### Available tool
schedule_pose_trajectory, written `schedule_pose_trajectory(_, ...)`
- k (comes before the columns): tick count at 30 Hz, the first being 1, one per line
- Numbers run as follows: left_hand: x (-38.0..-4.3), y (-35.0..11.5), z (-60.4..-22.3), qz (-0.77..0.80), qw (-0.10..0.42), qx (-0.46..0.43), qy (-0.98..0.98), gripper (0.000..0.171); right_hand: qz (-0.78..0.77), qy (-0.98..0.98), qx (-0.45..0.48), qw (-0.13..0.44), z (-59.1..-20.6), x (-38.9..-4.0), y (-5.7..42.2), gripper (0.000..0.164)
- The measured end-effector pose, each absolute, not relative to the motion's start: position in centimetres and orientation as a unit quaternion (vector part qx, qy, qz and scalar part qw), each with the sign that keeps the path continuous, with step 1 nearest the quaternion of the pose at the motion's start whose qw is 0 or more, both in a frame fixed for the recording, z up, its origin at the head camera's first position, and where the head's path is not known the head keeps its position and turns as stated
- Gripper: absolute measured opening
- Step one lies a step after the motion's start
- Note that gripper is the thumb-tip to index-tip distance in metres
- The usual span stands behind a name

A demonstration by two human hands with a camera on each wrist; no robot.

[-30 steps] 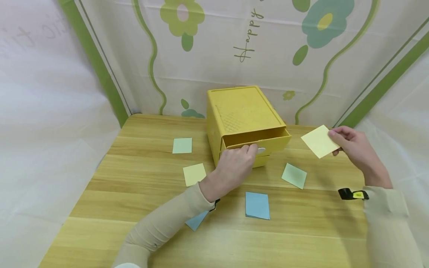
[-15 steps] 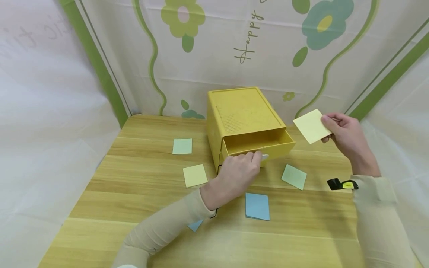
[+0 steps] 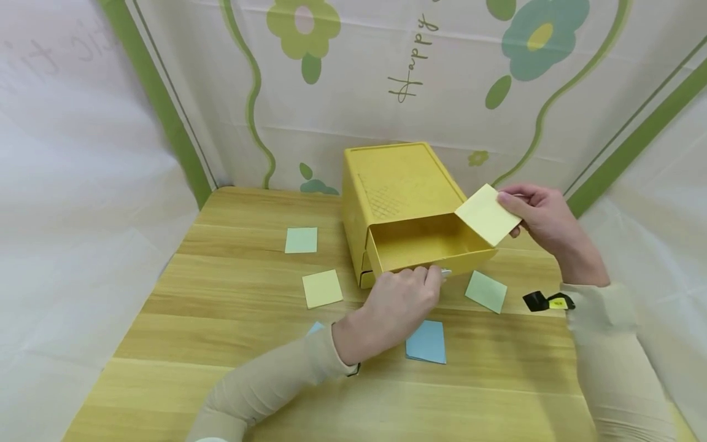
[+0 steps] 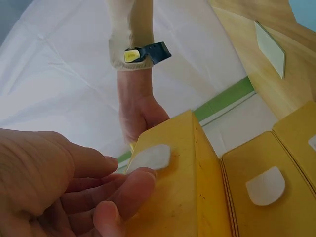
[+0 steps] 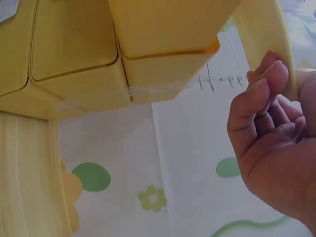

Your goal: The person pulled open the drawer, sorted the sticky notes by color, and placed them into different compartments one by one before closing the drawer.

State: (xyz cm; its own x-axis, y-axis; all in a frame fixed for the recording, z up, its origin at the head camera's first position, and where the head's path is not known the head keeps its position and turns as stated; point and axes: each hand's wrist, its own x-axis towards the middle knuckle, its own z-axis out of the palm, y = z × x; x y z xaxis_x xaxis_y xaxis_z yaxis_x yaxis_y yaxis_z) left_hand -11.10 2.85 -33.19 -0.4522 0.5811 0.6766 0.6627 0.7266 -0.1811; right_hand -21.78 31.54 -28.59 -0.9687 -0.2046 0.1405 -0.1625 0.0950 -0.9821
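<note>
A yellow drawer unit [image 3: 405,178] stands at the back of the table, its top drawer [image 3: 469,263] pulled out with a bare inside. My left hand [image 3: 397,307] grips the white drawer handle [image 4: 150,158] at the drawer's front; the left wrist view shows thumb and fingers around that tab. My right hand [image 3: 547,224] pinches a pale yellow sticky note pad [image 3: 486,215] by one corner, above the drawer's right end. From the right wrist, the pad [image 5: 264,37] appears edge-on between thumb and fingertips.
On the table lie a green sticky note [image 3: 301,240] and a yellow one [image 3: 323,289] to the left, another green note [image 3: 486,291] to the right, and a blue pad [image 3: 426,342] in front. My left forearm mostly covers another blue note [image 3: 315,328]. A printed curtain [image 3: 342,123] hangs behind.
My left hand has drawn the top drawer further out toward me. The right hand has carried the yellow pad leftward, from beside the unit to over the drawer's right end.
</note>
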Motion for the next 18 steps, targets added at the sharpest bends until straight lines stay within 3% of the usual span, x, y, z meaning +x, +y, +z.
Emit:
schedule_pose_trajectory(8,-10.4,3.1,-33.3,-0.052,0.389,-0.360,-0.846,0.029,-0.463,0.877,-0.127,-0.005,-27.3,-21.6,29.2,0.020)
schedule_pose_trajectory(18,-10.0,2.8,-33.0,-0.037,0.360,-0.373,-0.854,0.023,-0.312,0.917,-0.249,0.007,-26.6,-21.8,26.2,0.011)
